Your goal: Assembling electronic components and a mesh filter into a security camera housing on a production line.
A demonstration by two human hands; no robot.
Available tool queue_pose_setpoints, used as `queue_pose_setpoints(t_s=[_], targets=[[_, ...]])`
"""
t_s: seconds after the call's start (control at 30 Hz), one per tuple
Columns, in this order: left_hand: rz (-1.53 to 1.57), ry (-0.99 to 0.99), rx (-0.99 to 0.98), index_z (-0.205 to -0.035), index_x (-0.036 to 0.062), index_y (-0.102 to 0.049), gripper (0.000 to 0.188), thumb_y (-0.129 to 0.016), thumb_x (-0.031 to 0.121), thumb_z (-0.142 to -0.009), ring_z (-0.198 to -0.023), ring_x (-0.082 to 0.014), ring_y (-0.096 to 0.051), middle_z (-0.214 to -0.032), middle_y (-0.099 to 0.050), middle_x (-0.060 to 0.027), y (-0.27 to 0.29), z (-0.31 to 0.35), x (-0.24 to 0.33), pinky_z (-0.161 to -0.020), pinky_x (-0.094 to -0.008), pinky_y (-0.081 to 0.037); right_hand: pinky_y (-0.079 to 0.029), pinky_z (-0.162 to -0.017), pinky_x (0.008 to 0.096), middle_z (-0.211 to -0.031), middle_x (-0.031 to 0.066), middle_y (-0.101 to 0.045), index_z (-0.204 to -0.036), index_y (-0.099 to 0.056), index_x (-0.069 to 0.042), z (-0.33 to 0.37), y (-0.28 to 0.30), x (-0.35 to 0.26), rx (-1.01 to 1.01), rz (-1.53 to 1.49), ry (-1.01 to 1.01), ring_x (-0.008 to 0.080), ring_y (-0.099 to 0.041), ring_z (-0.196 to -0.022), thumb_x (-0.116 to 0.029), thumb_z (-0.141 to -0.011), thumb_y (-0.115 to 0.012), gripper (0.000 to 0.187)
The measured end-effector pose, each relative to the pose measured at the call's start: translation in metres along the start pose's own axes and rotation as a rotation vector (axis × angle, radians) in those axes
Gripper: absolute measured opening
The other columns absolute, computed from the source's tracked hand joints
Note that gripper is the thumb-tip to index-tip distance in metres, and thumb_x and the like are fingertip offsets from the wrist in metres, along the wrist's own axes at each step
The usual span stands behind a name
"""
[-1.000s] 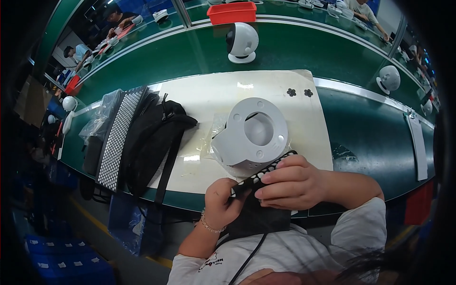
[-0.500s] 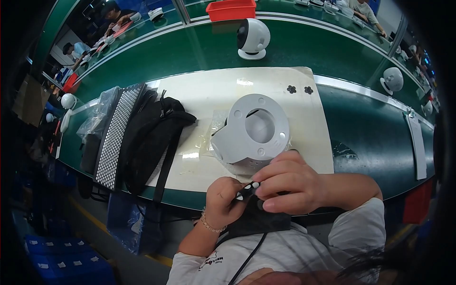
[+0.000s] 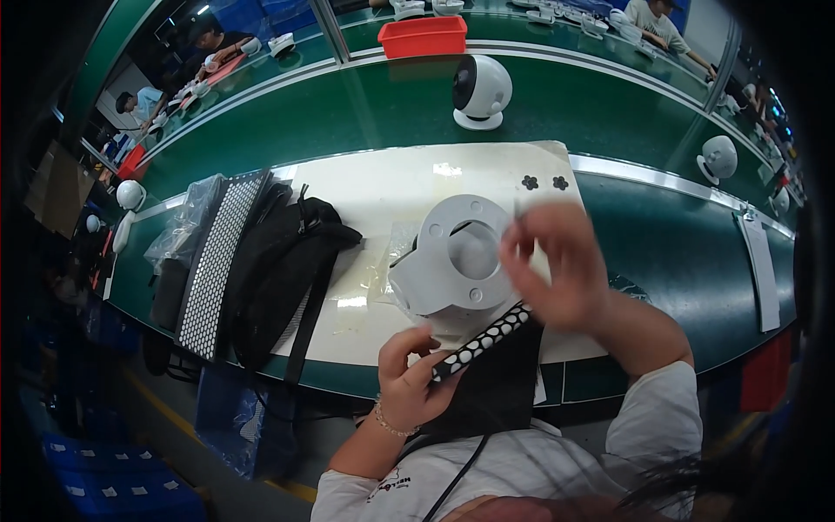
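Note:
A white ring-shaped housing (image 3: 448, 215) lies on the cream board, with a wide round opening and small round spots on its flat face. My left hand (image 3: 409, 380), fingers curled below the housing, grips one end of a black sheet dotted with white round pads (image 3: 483, 345). The sheet's dotted strip slants up to the right, and its dark part hangs toward my lap. Over the housing's right side hovers my right hand (image 3: 561, 265), smeared by motion. Its thumb and fingertips come near each other at the ring's edge; whether anything is between them cannot be made out.
A black bag (image 3: 283, 252) and more dotted sheets (image 3: 219, 265) cover the board's left side. Two small black flower-shaped parts (image 3: 545, 184) lie at its upper right. Beyond stand a white round device (image 3: 484, 91) and a red bin (image 3: 423, 36). Co-workers sit across the benches.
My right hand has moved from the dotted sheet up and away to the housing's right side. The sheet, bunched between both hands before, now extends from my left hand alone. The view has tilted slightly.

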State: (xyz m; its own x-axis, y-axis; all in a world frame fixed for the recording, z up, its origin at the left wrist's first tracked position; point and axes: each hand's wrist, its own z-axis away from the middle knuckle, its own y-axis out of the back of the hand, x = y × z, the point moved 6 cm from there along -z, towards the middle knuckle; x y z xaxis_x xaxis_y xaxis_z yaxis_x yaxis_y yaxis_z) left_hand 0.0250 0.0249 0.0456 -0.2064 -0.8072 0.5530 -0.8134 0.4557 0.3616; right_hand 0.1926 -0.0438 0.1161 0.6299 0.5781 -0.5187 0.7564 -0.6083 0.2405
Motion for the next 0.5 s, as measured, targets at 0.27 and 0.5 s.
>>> queue_pose_setpoints(t_s=[0.27, 0.5], targets=[[-0.097, -0.072, -0.082, -0.067, -0.0047, -0.052, 0.022, -0.071, 0.001, -0.058, -0.057, -0.0227, -0.056, -0.125, -0.041, -0.0239, -0.007, -0.004, -0.003, -0.05, -0.0294, -0.045, -0.042, -0.069, 0.0223, -0.107, 0.0069, -0.046, -0.124, -0.036, -0.01, -0.024, 0.003, 0.051, -0.067, -0.31, -0.581, 0.0091, -0.05, -0.081, 0.003, -0.075, -0.051, 0.053], [-0.106, -0.065, -0.072, -0.064, -0.0036, -0.051, 0.022, -0.07, 0.001, -0.055, -0.054, -0.0226, -0.053, -0.121, -0.046, -0.0216, -0.003, 0.005, -0.004, -0.047, -0.0296, -0.042, -0.047, -0.063, 0.0291, -0.101, 0.0079, -0.054, -0.121, -0.041, -0.015, -0.028, 0.002, 0.021, -0.202, 0.074, -0.309, 0.018, -0.058, -0.079, 0.006, -0.074, -0.052, 0.053]])
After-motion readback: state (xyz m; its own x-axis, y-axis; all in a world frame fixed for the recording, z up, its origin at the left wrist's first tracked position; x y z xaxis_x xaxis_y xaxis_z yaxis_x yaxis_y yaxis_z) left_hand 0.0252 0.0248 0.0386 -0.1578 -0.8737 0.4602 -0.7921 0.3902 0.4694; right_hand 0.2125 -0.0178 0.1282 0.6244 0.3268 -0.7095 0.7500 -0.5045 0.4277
